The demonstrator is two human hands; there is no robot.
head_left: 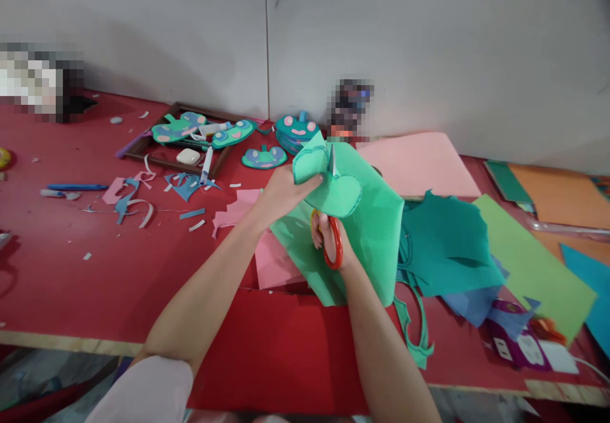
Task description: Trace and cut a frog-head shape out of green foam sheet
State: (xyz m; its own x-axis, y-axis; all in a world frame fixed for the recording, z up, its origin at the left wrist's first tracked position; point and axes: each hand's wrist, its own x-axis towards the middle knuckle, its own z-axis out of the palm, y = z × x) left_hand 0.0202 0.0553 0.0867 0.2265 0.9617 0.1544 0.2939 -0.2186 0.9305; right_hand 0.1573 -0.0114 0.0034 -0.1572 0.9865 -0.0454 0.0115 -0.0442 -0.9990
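My left hand pinches a sheet of light green felt near its upper left part. A rounded, lobed outline is drawn in darker ink on the felt, around the scissor blades. My right hand grips scissors with red and yellow handles, fingers through the loops. The scissors point upward, and a blade tip shows above the felt between the two lobes; the rest of the blades is hidden behind it. The sheet hangs down over my right wrist, above a red table.
Finished felt faces and a brown frame stand at the back. Blue and pink scraps lie left. Pink sheets, teal felt, lime felt and a purple power strip lie right. A grey wall closes the back.
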